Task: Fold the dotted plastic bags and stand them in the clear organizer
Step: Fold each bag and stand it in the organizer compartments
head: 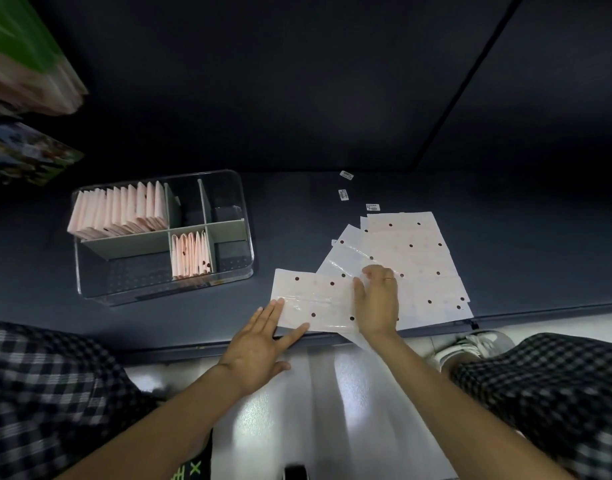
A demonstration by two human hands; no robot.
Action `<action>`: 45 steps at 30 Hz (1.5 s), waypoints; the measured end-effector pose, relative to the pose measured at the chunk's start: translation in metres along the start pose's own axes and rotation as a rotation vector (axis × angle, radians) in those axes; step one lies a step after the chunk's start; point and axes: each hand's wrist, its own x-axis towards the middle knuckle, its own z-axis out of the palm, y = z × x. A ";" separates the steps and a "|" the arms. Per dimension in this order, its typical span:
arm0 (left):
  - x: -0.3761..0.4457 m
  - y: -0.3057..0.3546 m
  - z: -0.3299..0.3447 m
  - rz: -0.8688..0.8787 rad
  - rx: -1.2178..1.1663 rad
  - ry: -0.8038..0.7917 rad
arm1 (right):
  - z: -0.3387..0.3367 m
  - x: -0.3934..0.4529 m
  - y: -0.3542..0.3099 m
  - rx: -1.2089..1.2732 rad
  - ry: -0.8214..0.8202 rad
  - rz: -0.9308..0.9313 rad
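Observation:
A fanned pile of pale dotted plastic bags [419, 258] lies flat on the dark shelf at the right. One bag [315, 299] is pulled out to the left near the front edge. My left hand [259, 344] lies flat with straight fingers touching that bag's left corner. My right hand [377, 299] rests on the bag's right part, its fingertips bent onto the plastic. The clear organizer [228, 282] stands at the left. Several folded bags [121, 213] stand in its back-left compartment, and a few more [190, 254] in the front middle one.
Three small white labels [344, 194] lie on the shelf behind the pile. Stacked printed packs [27, 64] hang over the far left. The shelf's front edge [193, 348] runs just below my hands, with my knees and a shoe [471, 344] beneath.

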 end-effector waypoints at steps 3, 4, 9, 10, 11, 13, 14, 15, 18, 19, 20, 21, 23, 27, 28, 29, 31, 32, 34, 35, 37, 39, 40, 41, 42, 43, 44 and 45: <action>0.001 0.001 0.000 0.001 0.007 -0.004 | 0.014 -0.038 -0.013 -0.140 -0.102 -0.513; 0.001 0.001 -0.001 0.003 0.008 -0.007 | 0.021 -0.050 -0.014 -0.221 -0.109 -0.699; 0.000 0.002 -0.005 0.011 0.015 0.002 | 0.024 -0.071 0.012 -0.505 -0.225 -0.854; 0.000 0.002 -0.005 0.013 0.020 0.002 | 0.019 -0.070 0.022 -0.548 -0.238 -0.839; 0.000 0.002 -0.006 0.012 0.023 0.001 | 0.014 -0.068 0.032 -0.588 -0.239 -0.848; 0.000 0.002 -0.009 0.010 0.021 -0.005 | 0.001 -0.063 0.045 -0.651 -0.251 -0.877; 0.000 0.002 -0.011 0.012 0.019 -0.008 | -0.005 -0.061 0.050 -0.668 -0.261 -0.877; 0.000 0.000 -0.012 0.014 0.017 -0.009 | -0.010 -0.058 0.053 -0.665 -0.260 -0.876; 0.002 -0.003 -0.016 0.016 -0.002 0.014 | -0.018 -0.052 0.051 -0.550 -0.207 -0.859; 0.002 -0.005 -0.017 0.006 -0.021 0.032 | -0.017 -0.051 0.050 -0.496 -0.168 -0.857; 0.003 -0.006 -0.018 -0.009 -0.044 0.054 | -0.015 -0.050 0.047 -0.452 -0.139 -0.845; 0.005 -0.008 -0.019 -0.025 -0.070 0.074 | -0.014 -0.050 0.044 -0.422 -0.108 -0.834; 0.008 -0.013 -0.022 -0.051 -0.118 0.106 | -0.011 -0.048 0.041 -0.390 -0.058 -0.815; 0.013 -0.019 -0.026 -0.084 -0.198 0.170 | -0.006 -0.042 0.042 -0.400 -0.046 -0.874; 0.015 -0.019 -0.027 -0.087 -0.201 0.186 | -0.006 -0.041 0.042 -0.426 -0.048 -0.908; 0.017 -0.019 -0.028 -0.088 -0.195 0.202 | -0.006 -0.039 0.043 -0.455 -0.044 -0.943; 0.019 -0.019 -0.029 -0.089 -0.186 0.227 | -0.005 -0.036 0.044 -0.484 -0.038 -0.969; 0.020 -0.020 -0.028 -0.090 -0.193 0.236 | -0.006 -0.035 0.043 -0.486 -0.037 -0.961; 0.022 -0.022 -0.025 -0.102 -0.237 0.255 | -0.006 -0.032 0.040 -0.425 -0.085 -0.865; 0.024 -0.024 -0.025 -0.116 -0.286 0.267 | -0.008 -0.031 0.035 -0.364 -0.144 -0.766; 0.027 -0.026 -0.026 -0.159 -0.436 0.284 | -0.011 -0.025 0.031 -0.240 -0.287 -0.514; 0.031 -0.027 -0.030 -0.234 -0.599 0.288 | -0.015 -0.015 0.028 -0.087 -0.358 -0.338; 0.033 -0.028 -0.031 -0.282 -0.659 0.286 | -0.017 -0.009 0.026 -0.011 -0.373 -0.272; 0.035 -0.028 -0.033 -0.327 -0.711 0.292 | -0.017 -0.003 0.024 0.056 -0.379 -0.214; 0.036 -0.028 -0.033 -0.362 -0.769 0.315 | -0.016 0.003 0.022 0.099 -0.381 -0.160; 0.038 -0.026 -0.034 -0.384 -0.831 0.352 | -0.015 0.010 0.019 0.121 -0.389 -0.103; 0.040 -0.024 -0.035 -0.395 -0.883 0.393 | -0.013 0.016 0.018 0.121 -0.393 -0.053; 0.042 -0.020 -0.036 -0.399 -0.909 0.432 | -0.010 0.022 0.017 0.110 -0.398 -0.013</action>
